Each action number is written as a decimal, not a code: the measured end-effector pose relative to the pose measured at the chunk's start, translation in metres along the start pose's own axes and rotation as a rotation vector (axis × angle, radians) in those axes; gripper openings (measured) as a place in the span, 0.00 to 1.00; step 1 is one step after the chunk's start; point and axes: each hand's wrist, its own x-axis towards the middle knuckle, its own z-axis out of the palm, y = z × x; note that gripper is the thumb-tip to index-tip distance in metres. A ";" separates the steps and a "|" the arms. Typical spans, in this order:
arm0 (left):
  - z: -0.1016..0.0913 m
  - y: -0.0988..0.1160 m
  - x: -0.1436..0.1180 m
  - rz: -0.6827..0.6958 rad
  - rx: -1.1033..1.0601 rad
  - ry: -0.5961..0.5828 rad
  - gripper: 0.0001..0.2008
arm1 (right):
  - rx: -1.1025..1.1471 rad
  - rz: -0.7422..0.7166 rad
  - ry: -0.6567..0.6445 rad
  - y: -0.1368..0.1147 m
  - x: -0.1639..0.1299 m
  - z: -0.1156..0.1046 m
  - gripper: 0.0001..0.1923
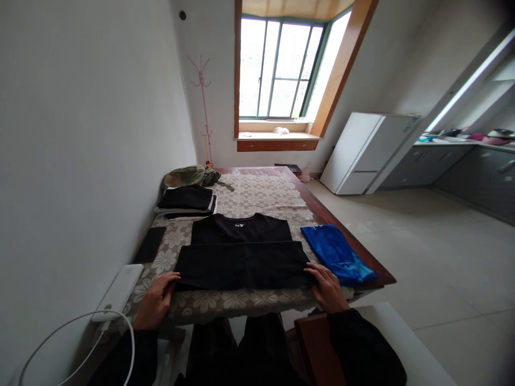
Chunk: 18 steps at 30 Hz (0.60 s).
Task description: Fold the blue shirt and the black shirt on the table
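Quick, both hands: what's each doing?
Left hand: fingers flat on the black shirt's left edge, open.
Right hand: fingers flat on its right edge, open.

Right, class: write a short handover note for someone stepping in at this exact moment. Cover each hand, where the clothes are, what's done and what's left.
Left hand: flat on the left end of the black shirt, not gripping.
Right hand: flat on its right end.
The shirt lies on the table, bottom part folded up over the body.
Done: folded dark stack at far left, blue garment at right.
Left: the shirt's fold is not finished; an olive garment lies unfolded at the far end.
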 end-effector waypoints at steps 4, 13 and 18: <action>-0.002 -0.001 0.000 0.000 -0.007 -0.022 0.14 | 0.016 0.057 -0.019 0.017 -0.013 -0.004 0.25; 0.002 0.009 0.010 -0.230 -0.127 0.053 0.13 | 0.272 0.158 0.034 0.019 0.003 -0.009 0.10; -0.006 0.030 0.017 -0.268 -0.300 0.174 0.14 | 0.526 0.253 0.167 -0.001 0.022 -0.031 0.11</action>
